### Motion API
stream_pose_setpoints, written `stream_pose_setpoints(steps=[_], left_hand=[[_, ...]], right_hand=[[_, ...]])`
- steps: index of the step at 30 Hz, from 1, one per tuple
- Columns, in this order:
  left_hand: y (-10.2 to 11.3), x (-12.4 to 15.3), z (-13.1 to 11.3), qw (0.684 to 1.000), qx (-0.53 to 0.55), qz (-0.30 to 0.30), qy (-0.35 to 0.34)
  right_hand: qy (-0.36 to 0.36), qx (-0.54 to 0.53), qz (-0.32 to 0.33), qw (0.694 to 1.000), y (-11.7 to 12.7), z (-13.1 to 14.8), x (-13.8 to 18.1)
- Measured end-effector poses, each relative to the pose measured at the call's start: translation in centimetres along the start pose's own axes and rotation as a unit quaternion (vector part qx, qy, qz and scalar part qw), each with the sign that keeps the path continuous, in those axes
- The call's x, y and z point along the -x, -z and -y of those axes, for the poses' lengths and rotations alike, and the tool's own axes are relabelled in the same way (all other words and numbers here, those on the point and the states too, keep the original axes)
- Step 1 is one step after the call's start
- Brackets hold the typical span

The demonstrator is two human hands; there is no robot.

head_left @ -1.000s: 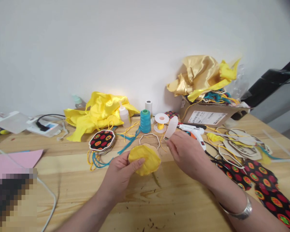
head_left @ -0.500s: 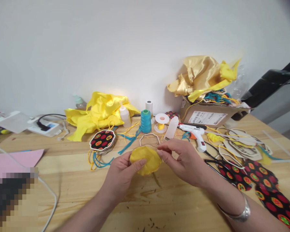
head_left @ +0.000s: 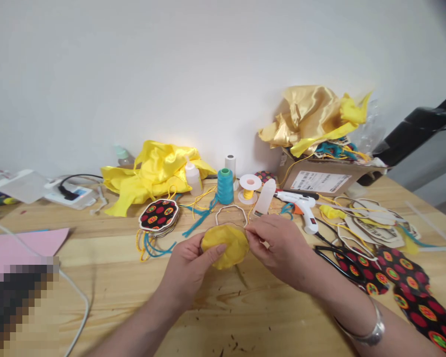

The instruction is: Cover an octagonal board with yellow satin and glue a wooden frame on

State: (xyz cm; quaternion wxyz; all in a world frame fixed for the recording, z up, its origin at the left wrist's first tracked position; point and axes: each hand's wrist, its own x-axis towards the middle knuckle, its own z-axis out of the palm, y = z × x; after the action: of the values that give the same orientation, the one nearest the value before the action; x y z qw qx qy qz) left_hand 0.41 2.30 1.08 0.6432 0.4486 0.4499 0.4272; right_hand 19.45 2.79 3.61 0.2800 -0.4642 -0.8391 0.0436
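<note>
My left hand [head_left: 188, 270] grips a yellow fabric disc [head_left: 226, 245], soft, rounded and slightly puffy, just above the pale wooden desk [head_left: 223, 307] at near centre, thumb pressed on its front. My right hand [head_left: 278, 248] meets it from the right, fingers [head_left: 253, 234] pinched narrowly on the disc's right edge. Just beyond it lies a thin scalloped frame [head_left: 230, 213]. Farther back stand a teal thread spool [head_left: 225, 186] and a translucent plastic bottle [head_left: 264, 197], with a white glue gun [head_left: 301, 206] to their right and crumpled shiny yellow satin [head_left: 154, 171] to their left. A second ago my right hand held that bottle; now the bottle stands on the desk and the hand has come to the disc.
</note>
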Motion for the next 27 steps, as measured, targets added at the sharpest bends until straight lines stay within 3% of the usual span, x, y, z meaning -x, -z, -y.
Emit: stream_pose_setpoints(steps=[3, 5, 10, 17, 22, 27], left_hand=[[0.0, -0.1, 0.1, 1.000, 0.019, -0.003, 0.003], [0.1, -0.1, 0.1, 0.999, 0.040, -0.003, 0.005], [0.3, -0.2, 0.1, 0.997, 0.082, 0.014, 0.001], [0.3, -0.5, 0.0, 0.994, 0.105, 0.008, -0.007], [0.2, -0.4, -0.3, 0.993, 0.116, -0.015, -0.003], [0.2, -0.4, -0.3, 0.992, 0.123, -0.015, 0.004]], right_hand=[[-0.006, 0.085, -0.031, 0.996, 0.4, -0.3, -0.1], [-0.051, 0.148, -0.026, 0.987, 1.0, -0.6, -0.3], [-0.208, 0.278, 0.096, 0.933, 2.8, -1.3, -0.9], [-0.291, 0.309, 0.231, 0.875, 3.4, -2.0, -0.9], [-0.310, 0.331, 0.210, 0.866, 3.7, -2.2, -0.7], [-0.323, 0.342, 0.144, 0.871, 5.5, -1.6, -0.8]])
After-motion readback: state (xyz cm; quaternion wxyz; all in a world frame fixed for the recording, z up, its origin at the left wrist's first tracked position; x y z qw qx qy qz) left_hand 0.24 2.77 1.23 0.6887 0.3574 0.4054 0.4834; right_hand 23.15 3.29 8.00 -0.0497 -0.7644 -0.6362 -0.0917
